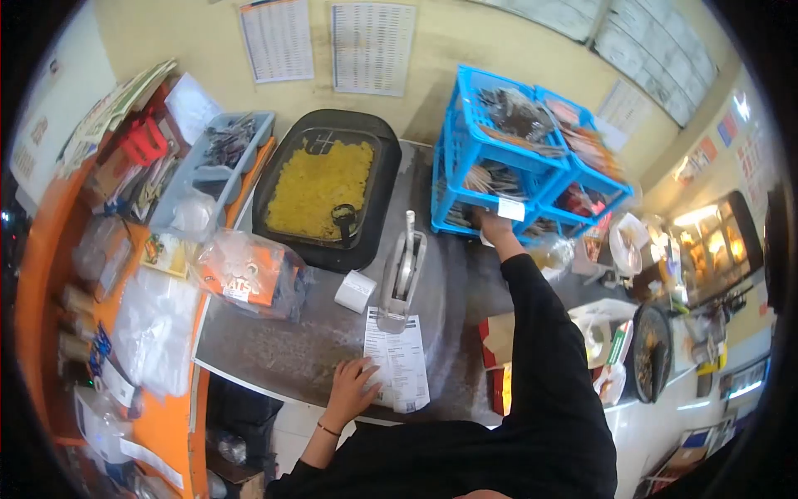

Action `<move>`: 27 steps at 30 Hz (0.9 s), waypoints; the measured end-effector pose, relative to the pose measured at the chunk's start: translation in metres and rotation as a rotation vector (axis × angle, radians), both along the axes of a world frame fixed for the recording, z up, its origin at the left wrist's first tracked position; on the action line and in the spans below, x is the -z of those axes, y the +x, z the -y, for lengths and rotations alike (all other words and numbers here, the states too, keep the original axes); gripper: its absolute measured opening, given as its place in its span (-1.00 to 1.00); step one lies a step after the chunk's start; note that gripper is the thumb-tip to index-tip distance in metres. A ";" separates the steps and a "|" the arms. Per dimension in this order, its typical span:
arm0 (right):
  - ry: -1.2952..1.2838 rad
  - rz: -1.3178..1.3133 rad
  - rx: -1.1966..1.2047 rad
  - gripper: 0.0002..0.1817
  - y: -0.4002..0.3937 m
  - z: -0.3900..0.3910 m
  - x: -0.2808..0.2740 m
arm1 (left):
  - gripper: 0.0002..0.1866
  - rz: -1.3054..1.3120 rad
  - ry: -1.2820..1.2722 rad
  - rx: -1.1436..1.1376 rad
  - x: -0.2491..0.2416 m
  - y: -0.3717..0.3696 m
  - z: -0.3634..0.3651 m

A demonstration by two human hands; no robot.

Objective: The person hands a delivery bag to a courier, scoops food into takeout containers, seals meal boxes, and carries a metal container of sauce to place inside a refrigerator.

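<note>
My left hand (pixel 353 389) lies on the dark counter, fingers spread, with the fingertips at the left edge of a printed receipt (pixel 407 366). A long grey metal tool (pixel 402 279), whose kind I cannot make out, rests over the receipt's top end. Beside it is a small white paper roll or stack (pixel 356 291). My right hand (pixel 497 229) reaches into the lower level of a blue plastic crate rack (pixel 461 170), which holds dark packets. The fingers of that hand are hidden inside the rack, so any hold is not visible.
Behind the left hand stands a black tray of yellow food (pixel 320 187) with a black ladle (pixel 343 218). A plastic-wrapped orange package (pixel 249 270) and a grey-blue bin (pixel 249 154) are at left. Red boxes (pixel 499 333) sit beside the right arm, near a round dark pan (pixel 651 353).
</note>
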State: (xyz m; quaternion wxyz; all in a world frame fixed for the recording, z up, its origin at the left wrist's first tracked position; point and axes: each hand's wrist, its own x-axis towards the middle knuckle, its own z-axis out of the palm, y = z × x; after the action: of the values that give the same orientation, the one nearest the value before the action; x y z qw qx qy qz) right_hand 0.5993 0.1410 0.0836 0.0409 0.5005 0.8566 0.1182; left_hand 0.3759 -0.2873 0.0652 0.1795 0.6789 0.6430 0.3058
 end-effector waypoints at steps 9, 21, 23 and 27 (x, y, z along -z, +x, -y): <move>0.252 0.077 -0.252 -0.61 0.007 -0.053 0.045 | -0.69 0.088 -0.046 -0.042 0.020 -0.021 0.010; 0.035 0.130 -0.261 -0.74 0.027 -0.020 0.025 | -0.75 0.142 -0.025 -0.066 0.020 -0.027 0.011; 0.065 0.122 -0.274 -0.73 0.031 -0.011 0.018 | -0.75 0.147 -0.025 -0.065 0.021 -0.028 0.010; 0.109 0.120 -0.264 -0.77 0.022 0.023 -0.014 | -0.75 0.146 0.010 -0.071 0.019 -0.027 0.010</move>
State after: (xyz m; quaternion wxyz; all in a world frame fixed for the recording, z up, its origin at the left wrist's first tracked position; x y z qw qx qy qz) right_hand 0.6211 0.1176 0.0977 0.0486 0.3769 0.9034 0.1985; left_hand 0.3484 -0.2969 0.0462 0.2116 0.6322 0.6503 0.3640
